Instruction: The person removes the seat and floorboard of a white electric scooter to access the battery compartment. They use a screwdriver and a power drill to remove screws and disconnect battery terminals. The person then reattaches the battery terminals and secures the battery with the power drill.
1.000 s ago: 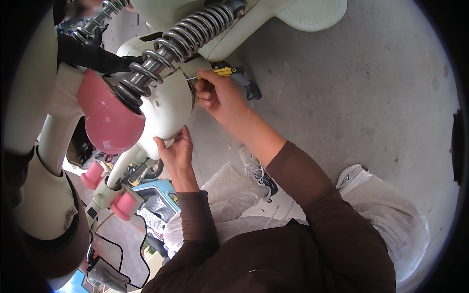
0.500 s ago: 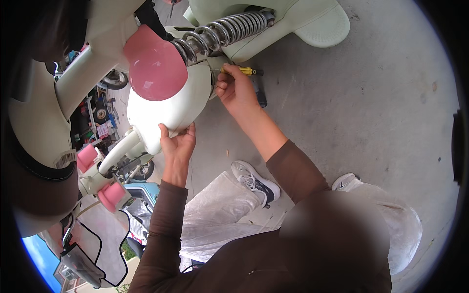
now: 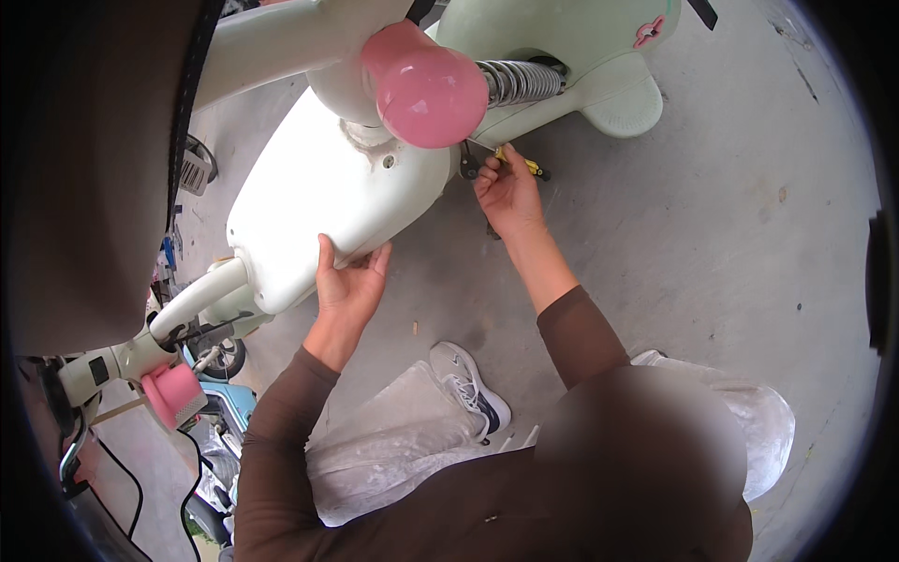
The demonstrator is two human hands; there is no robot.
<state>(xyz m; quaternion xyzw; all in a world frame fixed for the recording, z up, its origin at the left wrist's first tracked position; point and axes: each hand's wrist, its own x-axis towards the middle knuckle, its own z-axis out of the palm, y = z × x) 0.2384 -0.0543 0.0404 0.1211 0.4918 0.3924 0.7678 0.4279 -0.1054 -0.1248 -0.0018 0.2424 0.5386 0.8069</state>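
Note:
A white scooter body panel lies in the middle left, with screw holes in its surface. My left hand grips its near edge, thumb on top and fingers partly hidden underneath. My right hand is closed around the yellow and black handle of a screwdriver. The screwdriver's thin shaft points left toward the panel's right end, under a glossy pink rounded part. Whether its tip touches anything cannot be made out.
A coil-spring shock absorber runs to the pale green rear body. A pink handlebar part sits at lower left. A dark brown seat-like shape fills the left side. My shoe rests on grey concrete.
The view has shifted, showing more of the white panel and less of the spring. My right hand and the screwdriver appear farther right, with the shaft now visible. My left hand stays on the panel.

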